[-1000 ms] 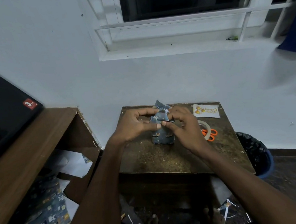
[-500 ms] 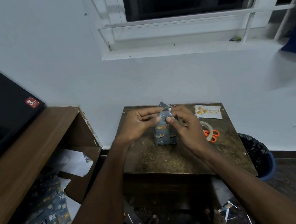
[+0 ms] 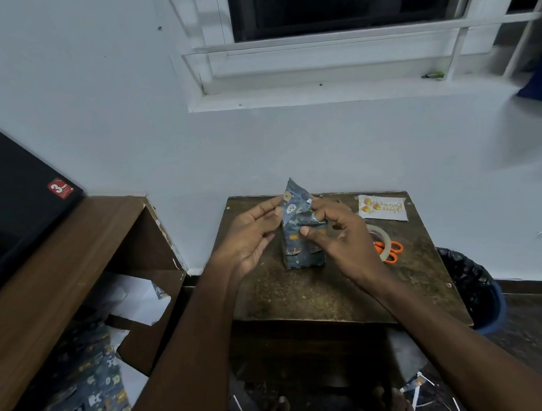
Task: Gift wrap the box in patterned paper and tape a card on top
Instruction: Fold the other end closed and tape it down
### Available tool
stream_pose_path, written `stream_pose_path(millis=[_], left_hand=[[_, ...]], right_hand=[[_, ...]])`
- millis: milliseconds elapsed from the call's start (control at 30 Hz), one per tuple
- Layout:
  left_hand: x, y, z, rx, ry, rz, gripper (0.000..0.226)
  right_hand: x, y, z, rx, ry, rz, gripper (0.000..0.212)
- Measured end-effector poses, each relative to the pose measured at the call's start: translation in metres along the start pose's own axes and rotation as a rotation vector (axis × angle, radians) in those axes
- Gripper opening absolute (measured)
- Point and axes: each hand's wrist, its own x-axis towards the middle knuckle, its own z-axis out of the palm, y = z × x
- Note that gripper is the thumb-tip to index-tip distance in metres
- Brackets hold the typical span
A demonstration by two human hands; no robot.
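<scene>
Red sticker, left of frame, on corner of black panel: large white "3", smaller print illegible. Card, upper right of tabletop: gold script, unreadable.

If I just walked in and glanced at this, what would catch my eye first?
Most likely the small box in blue patterned paper, upright in the middle of the dark table, with the left hand and right hand pinching its paper top into a peak. Next, the orange scissors and the card to its right.
</scene>
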Motion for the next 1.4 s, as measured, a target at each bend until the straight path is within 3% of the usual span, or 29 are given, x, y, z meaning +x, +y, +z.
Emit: stream_pose_path(millis=[233, 467, 733, 967, 1100, 1400], left_hand=[[0.001, 0.004, 0.006, -0.032, -0.035, -0.039, 0.03], [0.003, 0.006, 0.011, 0.188, -0.059, 0.022, 0.034], [-0.002, 0.008, 0.009, 0.439, -0.034, 0.238, 0.03], [0.0, 0.008, 0.009, 0.638, 0.003, 0.417, 0.025], [0.001, 0.004, 0.007, 0.679, 0.047, 0.56, 0.04], [0.003, 0.005, 0.005, 0.715, -0.052, 0.565, 0.032]], right_hand=[[-0.002, -0.005, 0.001, -0.063, -0.025, -0.045, 0.03], [-0.002, -0.004, 0.0, -0.08, -0.029, -0.022, 0.008], [-0.004, -0.012, -0.001, -0.003, 0.012, -0.052, 0.01], [-0.006, -0.017, 0.001, 0.101, 0.031, -0.055, 0.029], [-0.003, -0.02, -0.001, 0.069, 0.023, -0.042, 0.034], [-0.003, -0.022, -0.001, -0.035, 0.053, -0.051, 0.034]])
